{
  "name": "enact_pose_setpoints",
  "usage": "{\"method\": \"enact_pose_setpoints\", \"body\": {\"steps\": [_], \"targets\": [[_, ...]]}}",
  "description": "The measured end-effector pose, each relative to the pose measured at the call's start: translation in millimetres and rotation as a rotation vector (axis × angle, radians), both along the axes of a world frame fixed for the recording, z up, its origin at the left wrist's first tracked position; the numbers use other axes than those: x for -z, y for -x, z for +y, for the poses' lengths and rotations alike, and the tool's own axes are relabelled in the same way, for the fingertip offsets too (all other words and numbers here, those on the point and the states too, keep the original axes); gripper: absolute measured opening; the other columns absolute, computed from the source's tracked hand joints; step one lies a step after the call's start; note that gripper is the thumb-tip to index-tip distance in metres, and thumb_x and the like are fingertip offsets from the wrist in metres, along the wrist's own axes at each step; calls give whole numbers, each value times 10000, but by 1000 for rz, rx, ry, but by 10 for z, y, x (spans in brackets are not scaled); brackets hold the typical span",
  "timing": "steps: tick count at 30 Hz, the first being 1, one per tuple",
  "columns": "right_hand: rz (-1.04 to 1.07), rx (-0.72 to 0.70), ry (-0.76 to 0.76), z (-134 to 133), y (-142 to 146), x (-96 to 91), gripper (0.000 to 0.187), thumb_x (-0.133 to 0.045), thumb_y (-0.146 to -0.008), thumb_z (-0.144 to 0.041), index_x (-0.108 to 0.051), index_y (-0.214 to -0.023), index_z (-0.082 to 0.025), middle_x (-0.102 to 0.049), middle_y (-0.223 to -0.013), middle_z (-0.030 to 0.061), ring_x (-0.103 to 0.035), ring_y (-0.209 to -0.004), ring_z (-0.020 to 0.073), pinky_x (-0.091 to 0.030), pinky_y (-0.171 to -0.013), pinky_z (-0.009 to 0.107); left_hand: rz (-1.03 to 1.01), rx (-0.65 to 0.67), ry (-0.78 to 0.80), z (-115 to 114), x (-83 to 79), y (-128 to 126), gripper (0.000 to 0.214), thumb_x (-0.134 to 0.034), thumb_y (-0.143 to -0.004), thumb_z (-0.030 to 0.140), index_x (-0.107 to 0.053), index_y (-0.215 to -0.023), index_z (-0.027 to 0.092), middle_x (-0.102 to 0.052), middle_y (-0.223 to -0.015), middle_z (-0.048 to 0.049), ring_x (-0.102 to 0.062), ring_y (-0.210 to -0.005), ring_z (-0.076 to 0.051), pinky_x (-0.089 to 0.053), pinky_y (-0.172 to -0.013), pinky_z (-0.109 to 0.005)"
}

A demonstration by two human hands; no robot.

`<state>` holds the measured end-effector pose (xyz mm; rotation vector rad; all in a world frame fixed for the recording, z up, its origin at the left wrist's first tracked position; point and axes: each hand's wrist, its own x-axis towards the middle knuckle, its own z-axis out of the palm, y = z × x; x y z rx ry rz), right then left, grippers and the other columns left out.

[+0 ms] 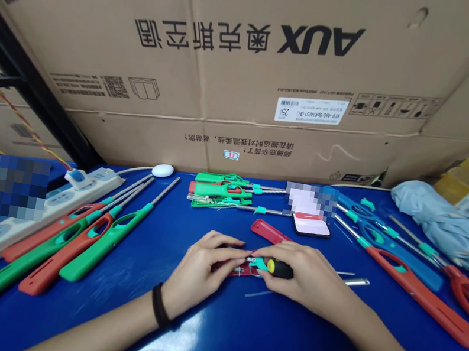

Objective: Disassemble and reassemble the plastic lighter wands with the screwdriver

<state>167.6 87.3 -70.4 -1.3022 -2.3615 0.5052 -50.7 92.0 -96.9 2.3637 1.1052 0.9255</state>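
My left hand [201, 269] presses a red lighter body [241, 270] down on the blue table, fingers curled over it. My right hand [311, 278] grips a small screwdriver with a black and yellow handle [279, 268], its tip at the teal part of the lighter. The lighter's metal tube [356, 281] sticks out to the right past my right hand. A loose red shell half [270, 231] lies just behind my hands.
Several red and green long lighters [69, 247] lie at the left beside a white power strip [5, 227]. More green ones [220, 191] lie at the back, red and blue ones [414, 283] at the right. A phone [311, 224] and grey cloth [438, 218] are near; a cardboard wall [253, 65] stands behind.
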Motion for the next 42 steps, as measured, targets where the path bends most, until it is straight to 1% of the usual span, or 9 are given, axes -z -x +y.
{"method": "enact_pose_setpoints", "body": {"steps": [3, 6, 11, 17, 23, 31, 33, 38, 42], "targets": [[12, -19, 19, 10, -4, 13, 305, -595, -790, -207, -667, -1065, -317, -713, -1016, -26, -655, -935, 191, -486, -802, 292, 116, -17, -22, -25, -63, 15, 324, -617, -842, 378, -626, -1151, 280, -622, -1137, -44, -565, -1013, -213, -462, -883, -379], [9, -24, 40, 9, -13, 11, 306, -596, -791, -209, -665, -1070, -315, -703, -1022, -21, -652, -923, 190, -484, -796, 289, 204, -37, -32, -27, -109, 38, 437, -679, -751, 488, -631, -1112, 245, -630, -1034, -53, -574, -923, -226, -446, -827, -391], [20, -38, 46, 12, -14, 3, 309, -573, -811, -206, -657, -1091, -308, -689, -1032, -6, -645, -936, 195, -475, -822, 299, 140, 4, 34, -2, -74, 51, 250, -668, -795, 371, -660, -1005, 236, -619, -916, -29, -574, -843, -187, -445, -778, -335], [1, -66, 73, 19, -4, -2, 307, -566, -836, -220, -648, -1118, -307, -681, -1028, 6, -646, -929, 199, -483, -781, 297, 94, 56, 47, 6, -25, 45, 292, -693, -785, 366, -656, -1044, 237, -613, -925, -34, -570, -854, -185, -469, -776, -319], [-37, -62, 77, 17, -17, -1, 314, -558, -866, -256, -626, -1170, -297, -687, -1042, 14, -647, -946, 207, -487, -771, 301, 155, 67, -40, -6, -42, 44, 354, -667, -804, 392, -605, -1112, 229, -616, -915, -31, -555, -814, -178, -472, -728, -293], [4, -28, 31, 24, -30, 46, 327, -591, -845, -287, -630, -1169, -281, -677, -1156, 14, -631, -1042, 228, -489, -857, 332, 240, 99, -209, -20, -14, 56, 262, -584, -864, 404, -632, -1003, 187, -629, -852, -35, -548, -739, -160, -481, -675, -277], [18, -23, 50, 22, -47, 15, 300, -597, -840, -288, -652, -1135, -279, -694, -1123, 10, -643, -1019, 225, -487, -861, 325, 237, 104, -229, -17, -10, 56, 252, -577, -870, 399, -640, -986, 185, -634, -861, -37, -560, -749, -155, -491, -686, -274], [11, 0, 84, 24, -75, -66, 154, -586, -839, -241, -707, -933, -254, -733, -933, 7, -672, -860, 204, -494, -750, 286, 237, 108, -229, -13, -25, 52, 226, -592, -862, 389, -651, -945, 187, -638, -876, -32, -569, -754, -153, -502, -692, -277], [51, -23, 115, 31, -89, -50, 163, -597, -829, -238, -704, -950, -256, -730, -961, 15, -668, -877, 205, -485, -770, 282, 259, 106, -233, -10, -32, 50, 225, -581, -871, 388, -651, -932, 183, -634, -869, -37, -570, -753, -151, -500, -693, -273]]}}
